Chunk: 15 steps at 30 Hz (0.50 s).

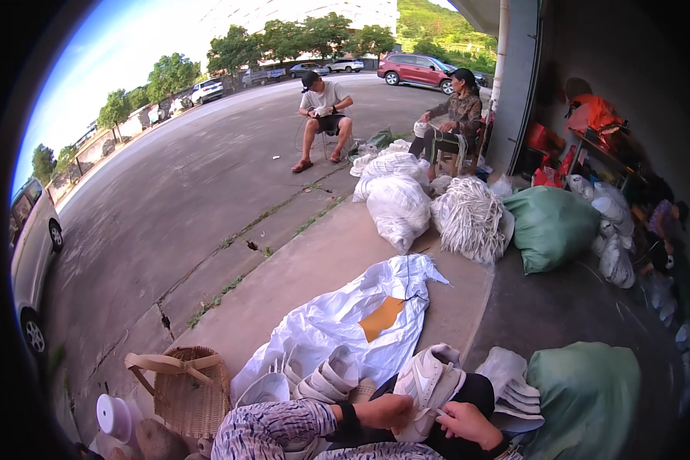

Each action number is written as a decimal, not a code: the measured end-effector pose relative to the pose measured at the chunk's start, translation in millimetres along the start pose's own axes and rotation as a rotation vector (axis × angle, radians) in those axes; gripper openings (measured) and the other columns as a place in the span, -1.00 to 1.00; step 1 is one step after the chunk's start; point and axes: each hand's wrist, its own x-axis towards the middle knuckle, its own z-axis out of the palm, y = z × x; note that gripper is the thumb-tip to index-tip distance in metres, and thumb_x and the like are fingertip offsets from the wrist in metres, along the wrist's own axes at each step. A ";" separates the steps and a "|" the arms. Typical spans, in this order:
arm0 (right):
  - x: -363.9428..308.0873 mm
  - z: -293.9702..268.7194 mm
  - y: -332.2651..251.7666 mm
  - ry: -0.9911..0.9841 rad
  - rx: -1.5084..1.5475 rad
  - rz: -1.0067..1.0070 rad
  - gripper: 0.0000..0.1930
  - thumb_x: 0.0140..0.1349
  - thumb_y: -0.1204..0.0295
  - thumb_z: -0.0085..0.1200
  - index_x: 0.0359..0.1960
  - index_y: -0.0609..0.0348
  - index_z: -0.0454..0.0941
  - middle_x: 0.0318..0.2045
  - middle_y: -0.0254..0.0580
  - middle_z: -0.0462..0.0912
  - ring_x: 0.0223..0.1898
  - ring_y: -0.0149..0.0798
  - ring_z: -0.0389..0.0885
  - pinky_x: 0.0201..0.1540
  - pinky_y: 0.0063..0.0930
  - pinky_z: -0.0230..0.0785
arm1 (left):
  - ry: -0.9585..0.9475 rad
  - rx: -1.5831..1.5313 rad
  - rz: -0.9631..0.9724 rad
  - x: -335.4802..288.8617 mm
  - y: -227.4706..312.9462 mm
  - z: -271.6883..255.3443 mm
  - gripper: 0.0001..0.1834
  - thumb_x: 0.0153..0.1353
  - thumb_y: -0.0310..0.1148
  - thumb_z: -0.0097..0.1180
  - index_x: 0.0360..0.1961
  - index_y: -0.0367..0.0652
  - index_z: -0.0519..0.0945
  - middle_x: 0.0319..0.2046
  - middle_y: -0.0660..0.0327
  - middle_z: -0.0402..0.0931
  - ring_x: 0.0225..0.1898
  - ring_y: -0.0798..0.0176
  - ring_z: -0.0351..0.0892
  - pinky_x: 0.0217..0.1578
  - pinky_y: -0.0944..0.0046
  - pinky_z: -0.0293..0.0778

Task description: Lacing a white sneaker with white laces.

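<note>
A whitish sneaker upper (431, 381) rests over my dark-covered knee, between my hands. My left hand (387, 412) is closed at its left side, fingers curled by the pale tongue; what they pinch, if anything, is hidden. My right hand (470, 424) is closed in a pinch at the shoe's right side, on a small thin white piece, perhaps a lace end, too small to name surely. To the left, several similar whitish shoe uppers (333, 376) lie on a white woven sack (326, 307). More white uppers (514, 395) are stacked by my right arm.
A wicker basket (192, 391) and a white spool (117, 416) stand at lower left. Green sacks (590, 395) (553, 228) are on the right. An orange-brown flat piece (381, 318) lies on the white sack. Ahead are white bags (397, 207), a pile of laces (469, 221) and two seated people.
</note>
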 end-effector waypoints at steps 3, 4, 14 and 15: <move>-0.3 0.8 -3.5 0.029 -0.010 0.032 -0.76 0.33 0.30 0.06 -0.26 0.27 0.57 -0.49 -0.29 0.65 -0.55 -0.47 0.63 -0.53 -0.61 0.43 | 0.010 -0.154 -0.056 7.3 -6.0 2.7 -0.80 0.26 -0.46 0.12 -0.14 -0.31 0.45 -0.34 0.17 0.57 -0.34 0.25 0.67 -0.34 0.33 0.59; -1.7 0.3 -4.0 0.015 0.017 0.061 -0.77 0.33 0.31 0.06 -0.26 0.27 0.56 -0.48 -0.29 0.65 -0.54 -0.47 0.63 -0.53 -0.61 0.43 | -0.009 -0.173 -0.076 7.3 -6.0 2.8 -0.74 0.29 -0.40 0.12 -0.06 -0.31 0.48 -0.33 0.19 0.58 -0.40 0.31 0.65 -0.36 0.37 0.57; 1.1 1.9 -5.1 0.028 0.004 0.017 -0.77 0.29 0.31 0.10 -0.34 0.26 0.59 -0.51 -0.26 0.65 -0.55 -0.41 0.64 -0.50 -0.53 0.46 | -0.186 -0.101 -0.098 11.5 5.3 -1.8 -0.69 0.42 -0.22 -0.02 -0.22 -0.27 0.61 -0.52 0.31 0.54 -0.53 0.45 0.52 -0.47 0.45 0.48; -1.0 0.3 -5.4 0.012 0.041 0.033 -0.77 0.28 0.32 0.11 -0.34 0.27 0.61 -0.45 -0.24 0.66 -0.52 -0.42 0.64 -0.48 -0.54 0.47 | -0.216 -0.103 -0.098 10.0 7.2 -1.9 -0.69 0.42 -0.22 -0.03 -0.21 -0.26 0.61 -0.51 0.32 0.54 -0.54 0.46 0.51 -0.48 0.46 0.45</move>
